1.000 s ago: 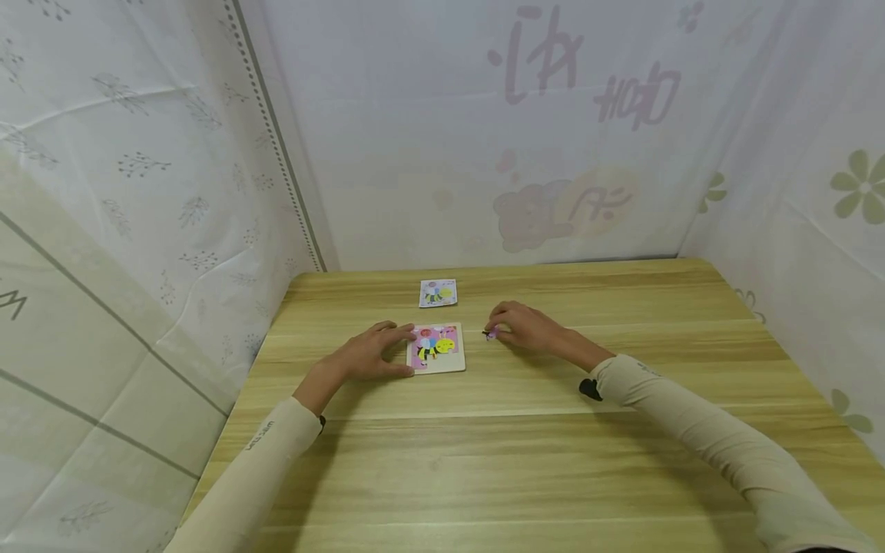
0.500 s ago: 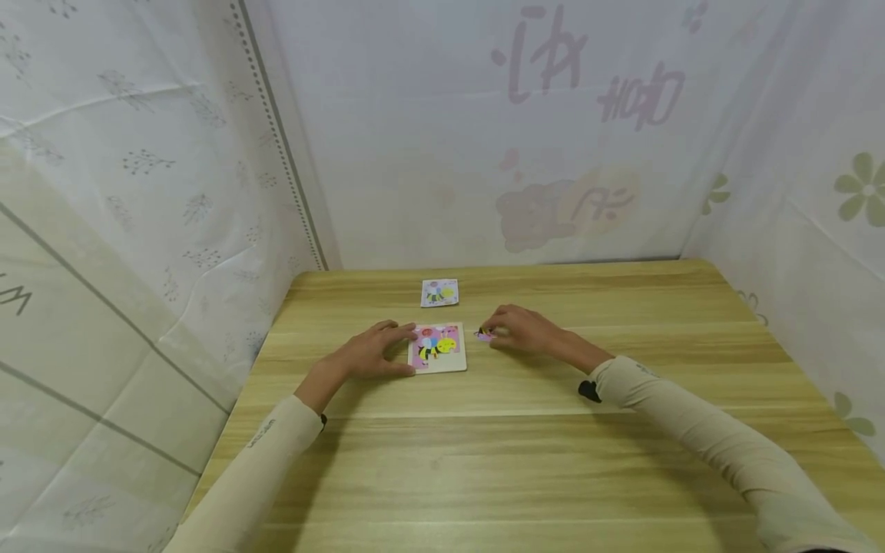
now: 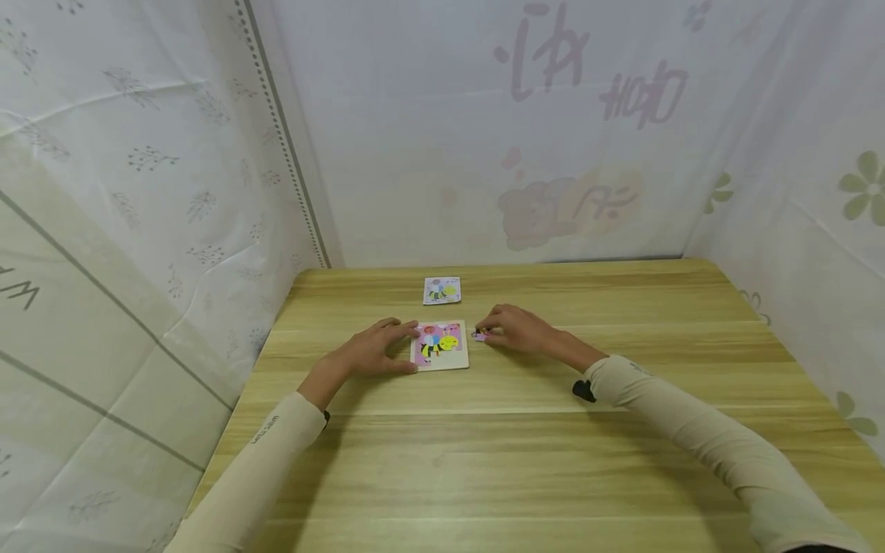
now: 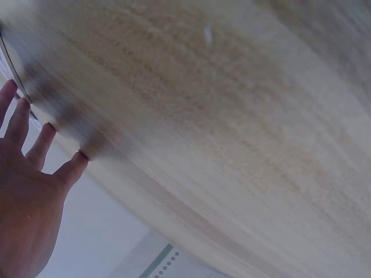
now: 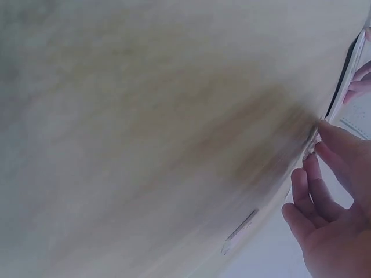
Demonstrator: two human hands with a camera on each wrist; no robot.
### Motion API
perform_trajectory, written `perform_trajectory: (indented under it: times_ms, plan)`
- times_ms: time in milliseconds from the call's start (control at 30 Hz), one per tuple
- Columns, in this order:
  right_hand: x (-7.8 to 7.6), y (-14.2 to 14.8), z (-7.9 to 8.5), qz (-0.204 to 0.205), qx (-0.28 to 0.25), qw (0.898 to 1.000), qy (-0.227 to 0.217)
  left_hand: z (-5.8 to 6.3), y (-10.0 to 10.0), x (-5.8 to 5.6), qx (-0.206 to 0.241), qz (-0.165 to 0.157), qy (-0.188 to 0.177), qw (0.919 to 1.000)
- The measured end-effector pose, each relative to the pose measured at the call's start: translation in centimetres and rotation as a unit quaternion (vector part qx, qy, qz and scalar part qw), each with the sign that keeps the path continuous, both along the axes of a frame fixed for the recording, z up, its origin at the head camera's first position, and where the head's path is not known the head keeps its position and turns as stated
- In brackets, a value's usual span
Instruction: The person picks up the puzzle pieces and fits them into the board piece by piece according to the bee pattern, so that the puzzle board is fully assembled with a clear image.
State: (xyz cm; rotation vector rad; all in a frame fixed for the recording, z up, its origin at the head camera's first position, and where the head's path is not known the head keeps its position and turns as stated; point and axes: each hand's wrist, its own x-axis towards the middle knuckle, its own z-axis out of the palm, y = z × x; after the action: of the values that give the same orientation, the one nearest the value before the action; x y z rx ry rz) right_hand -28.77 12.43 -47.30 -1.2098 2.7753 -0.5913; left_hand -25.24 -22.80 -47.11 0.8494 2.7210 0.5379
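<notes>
A square jigsaw puzzle board (image 3: pixel 452 362) lies on the table, showing a yellow-and-black bee on pink, with bare pale wood at its lower right. My left hand (image 3: pixel 369 351) rests at the board's left edge, thumb and fingers spread; in the left wrist view the left hand (image 4: pixel 32 191) has its fingers straight. Just right of the board, my right hand (image 3: pixel 522 330) pinches a small pink puzzle piece (image 3: pixel 479 336) with dark marks. The right wrist view has the thumb and index finger of the right hand (image 5: pixel 336 191) together, the piece mostly hidden.
A small picture card (image 3: pixel 442 290) with the same bee lies behind the board. The wood-grain table (image 3: pixel 442 468) ends at patterned white curtains (image 3: pixel 415 153) at the back and sides. A thin flat item (image 5: pixel 239 231) lies on the table in the right wrist view.
My right hand has moved slightly left with the puzzle piece, closer to the board, and the piece has turned between the fingers. The left hand stays at the board's edge.
</notes>
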Motion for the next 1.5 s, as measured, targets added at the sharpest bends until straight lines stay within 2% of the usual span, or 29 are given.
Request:
perform_trajectory:
  times_ms: [233,767,1067,1500]
  plan:
    - [0.1,-0.9,0.0,0.023,-0.031,0.999,-0.016,0.1,0.2,0.0,-0.002,0.001,-0.002,1.0000]
    - [0.9,-4.2,-0.3,0.070,-0.032,0.997,-0.020,-0.1,0.0,-0.1,-0.010,0.002,-0.005,0.9999]
    - [1.2,-6.0,-0.6,0.096,-0.024,0.995,-0.001,0.1,0.1,-0.2,0.003,0.000,-0.008,1.0000]
    - [2.1,-7.5,-0.5,0.097,-0.013,0.995,-0.009,-0.3,0.0,-0.3,0.009,-0.002,-0.007,0.9999]
